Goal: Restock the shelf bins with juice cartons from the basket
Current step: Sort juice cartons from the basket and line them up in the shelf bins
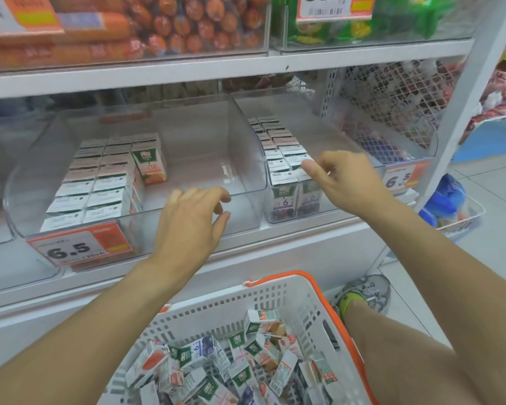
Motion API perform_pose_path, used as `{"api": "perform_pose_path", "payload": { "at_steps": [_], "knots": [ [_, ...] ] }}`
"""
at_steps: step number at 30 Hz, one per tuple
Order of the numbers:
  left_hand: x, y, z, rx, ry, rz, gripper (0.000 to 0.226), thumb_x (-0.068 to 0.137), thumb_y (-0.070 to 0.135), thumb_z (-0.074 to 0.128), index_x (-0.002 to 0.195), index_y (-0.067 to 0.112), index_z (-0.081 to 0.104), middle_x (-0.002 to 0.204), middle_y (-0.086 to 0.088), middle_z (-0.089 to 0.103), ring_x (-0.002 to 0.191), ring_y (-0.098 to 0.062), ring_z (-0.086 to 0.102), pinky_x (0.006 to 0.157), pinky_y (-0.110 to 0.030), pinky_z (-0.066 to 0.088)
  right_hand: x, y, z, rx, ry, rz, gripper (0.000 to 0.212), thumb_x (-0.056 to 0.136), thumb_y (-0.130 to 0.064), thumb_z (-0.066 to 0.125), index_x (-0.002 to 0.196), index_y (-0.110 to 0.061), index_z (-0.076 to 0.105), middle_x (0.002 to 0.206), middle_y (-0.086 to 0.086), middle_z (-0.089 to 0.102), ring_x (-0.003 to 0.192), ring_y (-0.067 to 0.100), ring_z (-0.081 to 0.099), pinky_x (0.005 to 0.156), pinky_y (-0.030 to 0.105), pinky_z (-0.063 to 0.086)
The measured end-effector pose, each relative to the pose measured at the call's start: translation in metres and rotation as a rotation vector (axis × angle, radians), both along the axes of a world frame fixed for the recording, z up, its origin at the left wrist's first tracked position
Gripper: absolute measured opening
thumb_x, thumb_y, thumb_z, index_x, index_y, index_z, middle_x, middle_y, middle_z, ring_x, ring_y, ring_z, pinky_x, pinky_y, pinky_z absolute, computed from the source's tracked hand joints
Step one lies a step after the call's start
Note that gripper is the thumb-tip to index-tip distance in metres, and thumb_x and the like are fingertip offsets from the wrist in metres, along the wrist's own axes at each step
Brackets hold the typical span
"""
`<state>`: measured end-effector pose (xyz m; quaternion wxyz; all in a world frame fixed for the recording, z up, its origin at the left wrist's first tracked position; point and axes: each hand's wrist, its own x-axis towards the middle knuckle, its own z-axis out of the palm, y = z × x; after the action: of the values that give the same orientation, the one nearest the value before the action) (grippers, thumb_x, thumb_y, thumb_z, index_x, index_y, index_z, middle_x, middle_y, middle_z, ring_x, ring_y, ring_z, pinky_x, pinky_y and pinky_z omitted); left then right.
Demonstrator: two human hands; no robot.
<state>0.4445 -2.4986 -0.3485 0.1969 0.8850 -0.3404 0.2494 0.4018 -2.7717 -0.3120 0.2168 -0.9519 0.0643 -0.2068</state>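
Two clear bins sit on the shelf. The left bin (240, 217) has orange juice cartons (100, 182) packed along its left side; its right half is bare. The right bin (362, 147) holds purple juice cartons (281, 159) in two rows. My right hand (348, 182) reaches into the right bin, thumb and curled fingers pinching the top of the front carton (310, 197). My left hand (193, 220) hovers at the left bin's front edge, fingers loosely curled, holding nothing. A white basket (275, 285) with an orange handle, below, holds several loose cartons (205, 355).
Price tags reading 6.5 hang on the left bin (79, 247) and the right bin (400, 178). The shelf above carries sausages (158, 24) and green packs (392, 21). A wire tray with blue packs (447, 203) hangs at the right. My shoe (365, 290) is beside the basket.
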Motion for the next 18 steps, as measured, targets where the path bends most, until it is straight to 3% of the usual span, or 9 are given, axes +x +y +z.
{"api": "perform_pose_path", "payload": {
  "at_steps": [2,3,4,6,8,12,14,15,18],
  "knots": [
    [0.0,0.0,0.0,0.006,0.001,-0.002,0.02,0.083,0.017,0.073,0.101,0.019,0.064,0.08,0.009,0.065,0.083,-0.022,0.06,0.073,-0.033,0.03,-0.005,-0.003,0.0,-0.044,0.055,0.052,0.052,0.102,-0.049,0.037,0.069,-0.014,0.055,0.068,0.005,0.058,0.075,0.03,0.057,0.066,0.036,0.039],
    [-0.001,0.0,0.001,0.009,0.001,-0.003,0.021,0.083,0.017,0.073,0.101,0.019,0.064,0.08,0.009,0.065,0.083,-0.022,0.06,0.073,-0.032,0.029,-0.007,-0.005,-0.001,-0.065,0.086,0.062,0.052,0.103,-0.051,0.032,0.07,-0.018,0.055,0.07,0.006,0.059,0.078,0.031,0.058,0.073,0.037,0.042],
    [-0.001,0.001,0.001,0.011,0.004,-0.006,0.022,0.083,0.017,0.073,0.102,0.019,0.064,0.08,0.008,0.064,0.084,-0.022,0.06,0.073,-0.032,0.029,-0.011,-0.005,-0.003,-0.09,0.119,0.061,0.053,0.102,-0.055,0.027,0.075,-0.022,0.059,0.077,0.006,0.062,0.085,0.031,0.059,0.086,0.041,0.043],
    [-0.002,0.001,0.0,0.018,0.013,-0.006,0.025,0.083,0.019,0.074,0.106,0.017,0.064,0.086,0.005,0.066,0.088,-0.024,0.06,0.076,-0.034,0.032,-0.018,-0.004,-0.008,-0.121,0.108,0.043,0.058,0.098,-0.06,0.021,0.105,-0.026,0.067,0.102,0.005,0.067,0.104,0.03,0.058,0.104,0.055,0.036],
    [-0.003,0.003,0.0,-0.013,0.008,-0.014,0.031,0.084,0.02,0.073,0.112,0.012,0.062,0.099,-0.002,0.065,0.098,-0.028,0.057,0.083,-0.038,0.039,-0.028,0.0,-0.011,-0.102,-0.043,0.015,0.05,0.1,-0.051,0.034,0.126,-0.02,0.061,0.118,0.008,0.062,0.114,0.031,0.054,0.103,0.053,0.039],
    [-0.021,0.003,0.011,-0.233,-0.141,-0.158,0.016,0.087,0.008,0.065,0.102,0.003,0.063,0.098,-0.01,0.062,0.095,-0.028,0.054,0.086,-0.037,0.044,-0.055,0.021,-0.01,-0.001,-0.311,0.042,0.018,0.092,-0.018,0.06,0.108,-0.01,0.064,0.098,0.004,0.062,0.089,0.019,0.058,0.079,0.032,0.047],
    [-0.036,-0.001,0.008,-0.24,-0.117,-0.252,0.008,0.087,0.006,0.061,0.095,0.005,0.063,0.088,-0.005,0.062,0.084,-0.022,0.054,0.078,-0.032,0.044,-0.067,0.035,-0.018,0.118,-0.223,0.09,0.01,0.09,-0.014,0.062,0.099,-0.015,0.066,0.084,-0.003,0.065,0.075,0.011,0.06,0.07,0.024,0.049],
    [-0.044,-0.003,0.002,-0.201,-0.018,-0.288,0.008,0.087,0.008,0.06,0.095,0.008,0.062,0.084,-0.002,0.061,0.079,-0.019,0.055,0.074,-0.031,0.045,-0.072,0.042,-0.027,0.168,-0.119,0.11,0.007,0.09,-0.016,0.063,0.095,-0.018,0.066,0.078,-0.007,0.065,0.071,0.009,0.06,0.067,0.021,0.048],
    [-0.056,0.011,-0.043,0.168,0.456,-0.237,0.019,0.092,0.025,0.058,0.109,0.018,0.057,0.093,0.005,0.06,0.087,-0.019,0.059,0.075,-0.032,0.046,-0.08,0.059,-0.067,0.171,0.291,0.219,0.002,0.09,-0.024,0.065,0.092,-0.023,0.066,0.077,-0.013,0.064,0.069,0.004,0.059,0.067,0.023,0.047]
  ]
}}
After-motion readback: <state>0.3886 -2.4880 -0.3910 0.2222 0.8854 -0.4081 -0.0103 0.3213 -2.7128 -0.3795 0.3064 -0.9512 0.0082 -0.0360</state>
